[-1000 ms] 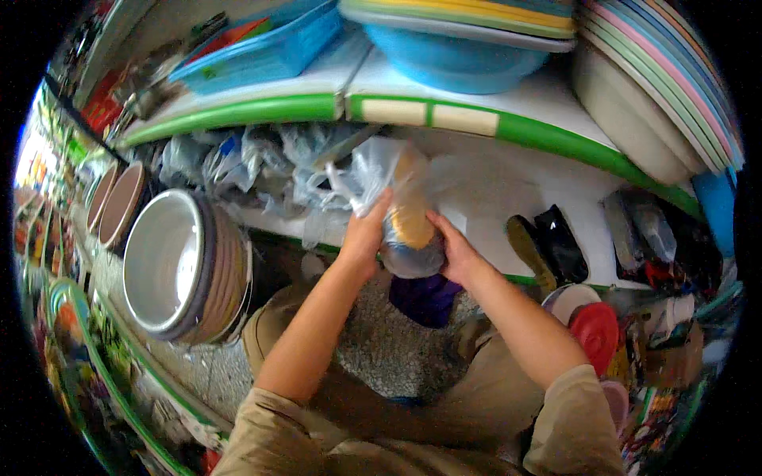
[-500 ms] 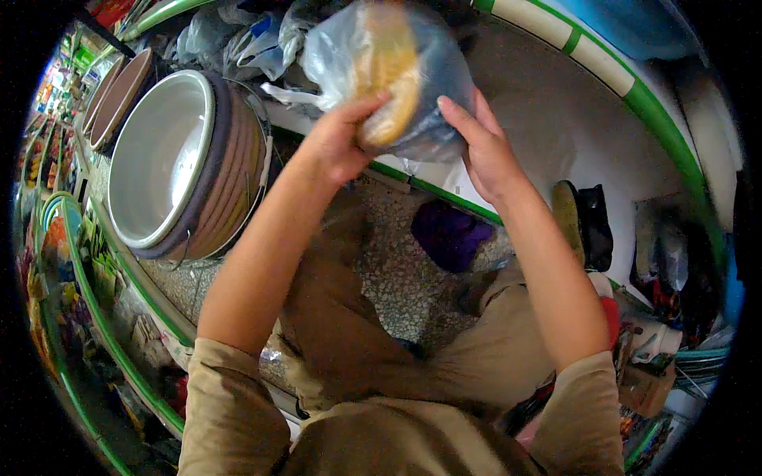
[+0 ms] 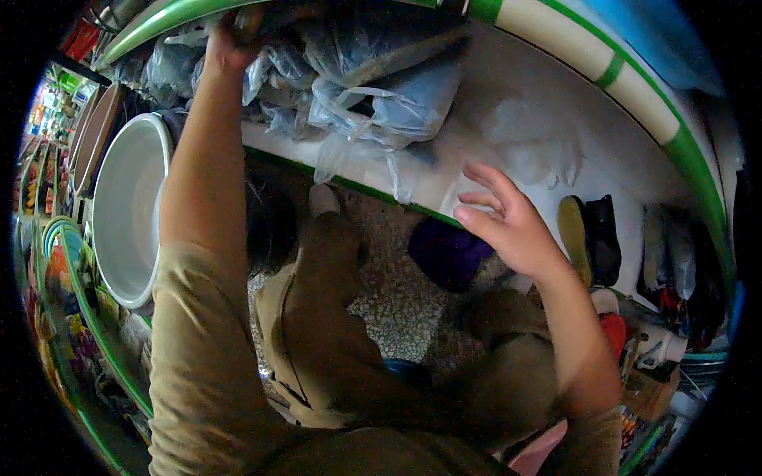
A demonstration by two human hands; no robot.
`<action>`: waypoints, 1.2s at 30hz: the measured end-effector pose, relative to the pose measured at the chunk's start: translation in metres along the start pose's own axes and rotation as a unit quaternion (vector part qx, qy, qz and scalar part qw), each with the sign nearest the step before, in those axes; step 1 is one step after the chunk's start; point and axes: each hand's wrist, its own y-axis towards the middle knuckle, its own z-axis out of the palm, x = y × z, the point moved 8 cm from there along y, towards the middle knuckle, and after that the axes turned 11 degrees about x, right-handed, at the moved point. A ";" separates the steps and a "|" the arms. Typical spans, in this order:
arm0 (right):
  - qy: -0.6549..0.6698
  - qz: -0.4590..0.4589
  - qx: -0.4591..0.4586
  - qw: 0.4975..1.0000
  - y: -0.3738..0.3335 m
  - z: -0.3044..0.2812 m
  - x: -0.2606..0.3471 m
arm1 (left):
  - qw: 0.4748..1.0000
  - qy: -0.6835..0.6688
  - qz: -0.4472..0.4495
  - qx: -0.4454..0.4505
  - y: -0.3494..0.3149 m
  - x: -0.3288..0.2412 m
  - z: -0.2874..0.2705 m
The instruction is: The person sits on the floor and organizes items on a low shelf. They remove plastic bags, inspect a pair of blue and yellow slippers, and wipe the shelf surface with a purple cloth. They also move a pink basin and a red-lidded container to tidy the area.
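My left hand [image 3: 230,54] reaches far forward to the back left of the shelf, among bundled plastic bags. Its fingers are lost in shadow by a dark shape, so any grip is hidden. My right hand [image 3: 514,230] hovers over the shelf's front edge, fingers apart and nothing in them. Ahead of it, to the left, lies a knotted clear plastic bag [image 3: 397,111] with dark contents; its loose handles hang over the edge. A thin, crumpled clear bag [image 3: 540,139] rests on the white shelf [image 3: 496,87] farther right.
A large pale tub [image 3: 127,214] stands on the left beside racks of goods. A dark purple bundle [image 3: 448,254] sits below the shelf edge. Upright shoe insoles [image 3: 573,238] stand at right. A curved green-and-white rail [image 3: 571,40] spans the far side.
Both hands have let go of the clear bag with the yellow item. My left hand has moved forward and left; my right has drawn back and opened. The view has shifted slightly.
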 end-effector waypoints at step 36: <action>-0.439 0.167 0.086 0.879 -0.082 -0.052 -0.024 | 0.557 0.811 0.156 0.089 -0.100 0.077 0.176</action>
